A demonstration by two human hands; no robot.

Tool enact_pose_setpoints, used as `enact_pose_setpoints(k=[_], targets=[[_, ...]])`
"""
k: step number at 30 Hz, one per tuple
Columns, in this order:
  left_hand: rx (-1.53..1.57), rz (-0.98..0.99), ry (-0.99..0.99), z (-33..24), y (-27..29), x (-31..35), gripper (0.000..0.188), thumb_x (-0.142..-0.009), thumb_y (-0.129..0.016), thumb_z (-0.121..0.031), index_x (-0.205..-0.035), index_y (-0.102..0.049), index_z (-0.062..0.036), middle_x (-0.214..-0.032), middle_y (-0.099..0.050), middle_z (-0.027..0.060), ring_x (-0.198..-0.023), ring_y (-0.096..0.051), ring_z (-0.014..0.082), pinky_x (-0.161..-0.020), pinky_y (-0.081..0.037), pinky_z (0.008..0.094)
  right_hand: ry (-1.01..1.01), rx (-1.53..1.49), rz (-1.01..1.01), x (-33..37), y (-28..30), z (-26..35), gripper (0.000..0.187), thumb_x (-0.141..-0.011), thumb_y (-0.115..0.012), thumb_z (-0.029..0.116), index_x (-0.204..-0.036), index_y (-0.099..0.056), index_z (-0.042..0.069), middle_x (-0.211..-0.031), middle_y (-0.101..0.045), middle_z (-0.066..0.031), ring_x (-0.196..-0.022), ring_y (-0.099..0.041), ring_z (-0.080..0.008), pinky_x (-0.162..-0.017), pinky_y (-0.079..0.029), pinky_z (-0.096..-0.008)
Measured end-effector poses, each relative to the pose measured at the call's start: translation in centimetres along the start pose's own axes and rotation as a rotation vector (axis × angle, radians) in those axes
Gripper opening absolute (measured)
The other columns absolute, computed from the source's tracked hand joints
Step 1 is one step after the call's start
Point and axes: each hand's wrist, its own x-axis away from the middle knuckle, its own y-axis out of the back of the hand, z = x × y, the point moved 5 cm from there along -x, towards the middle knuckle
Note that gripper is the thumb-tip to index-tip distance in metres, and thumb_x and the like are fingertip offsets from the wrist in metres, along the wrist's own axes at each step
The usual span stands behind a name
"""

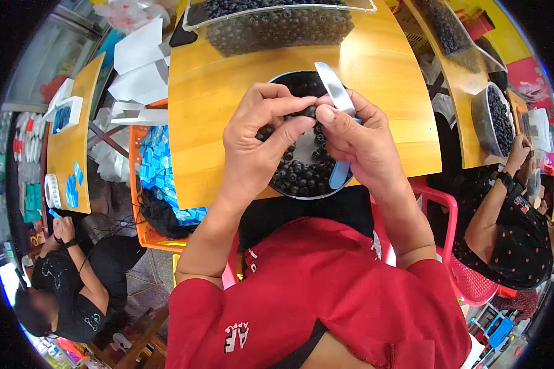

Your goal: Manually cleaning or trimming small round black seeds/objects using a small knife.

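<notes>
My two hands meet over a round bowl (311, 197) near the table's front edge. Small round black parts (298, 179) fill much of it; they look like beads or caps. The thumb and fingers of my left hand (258, 126) close on one small black part (308, 112). My right hand (363, 138) grips a knife (333, 89) with a pale blade pointing up and away, its blue handle emerging below the palm. The right thumb and forefinger tips press together beside the left fingertips. Whether they also touch the black part is hard to see.
A clear plastic bin (280, 27) of black parts stands at the table's (209, 154) far side. Left of the table, an orange crate (135, 166) holds blue packets. People work at tables on both sides; a metal bowl (486, 120) stands at the right.
</notes>
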Motion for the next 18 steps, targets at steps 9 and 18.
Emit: enact_pose_setpoints(k=[9, 18], targets=[[0.685, -0.04, 0.519, 2.1, -0.6, 0.7, 0.02, -0.084, -0.064, -0.009, -0.103, -0.062, -0.0022, -0.071, -0.056, -0.0018, -0.048, -0.04, 0.0021, -0.039, -0.027, 0.0157, 0.282, 0.395, 0.06, 0.6, -0.8, 2.1, 0.034, -0.095, -0.047, 0.018, -0.123, -0.05, 0.001, -0.071, -0.055, 0.0008, -0.048, -0.035, 0.0, -0.042, -0.025, -0.0156], [0.857, -0.051, 0.568, 3.0, -1.4, 0.9, 0.02, -0.083, -0.065, -0.008, -0.102, -0.061, -0.0032, -0.077, -0.06, -0.0003, -0.049, -0.042, 0.0034, -0.04, -0.029, 0.0165, 0.312, 0.621, 0.108, 0.8, -1.6, 1.4, 0.037, -0.097, -0.042, 0.021, -0.13, -0.047, 0.005, -0.068, -0.051, 0.0027, -0.052, -0.035, 0.0001, -0.046, -0.028, -0.015]])
